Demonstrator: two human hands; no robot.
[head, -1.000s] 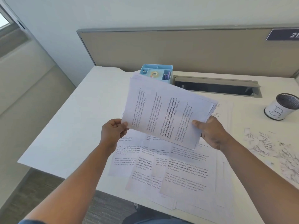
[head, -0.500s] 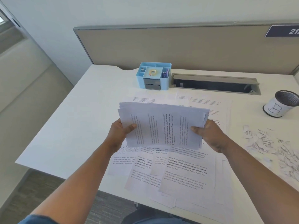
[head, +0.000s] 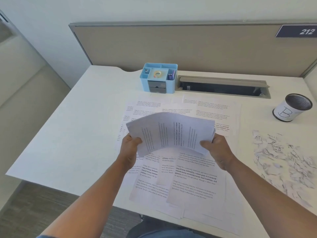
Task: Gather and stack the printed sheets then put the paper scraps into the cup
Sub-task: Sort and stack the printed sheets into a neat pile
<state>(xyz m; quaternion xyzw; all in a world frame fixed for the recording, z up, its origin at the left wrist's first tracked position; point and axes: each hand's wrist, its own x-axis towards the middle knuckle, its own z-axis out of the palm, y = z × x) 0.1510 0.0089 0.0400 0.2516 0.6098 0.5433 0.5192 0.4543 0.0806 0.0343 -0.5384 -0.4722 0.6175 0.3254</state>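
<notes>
You are working over the white desk [head: 72, 127], where loose printed sheets [head: 193, 176] are lying fanned out flat beneath and beyond your arms — some overlapping, their text lines running roughly across you. Above them you are holding the gathered stack [head: 171, 133] in the air, its long axis running left to right between your hands and its middle bowing upward. Your left hand [head: 130, 148] is gripping the stack's left short edge, thumb on top; your right hand [head: 217, 150] is pinching the right short edge the same way. Both hands are equally near the sheets below, so the stack is sitting directly over what is left to collect. The likely next move is lowering and squaring it, and for that the edges are looking uneven at the right end. Off to your right the paper scraps [head: 283, 162] are lying scattered — closer to your right hand — with the cup [head: 294, 107] marked B standing upright beyond them, well apart from the stack.
</notes>
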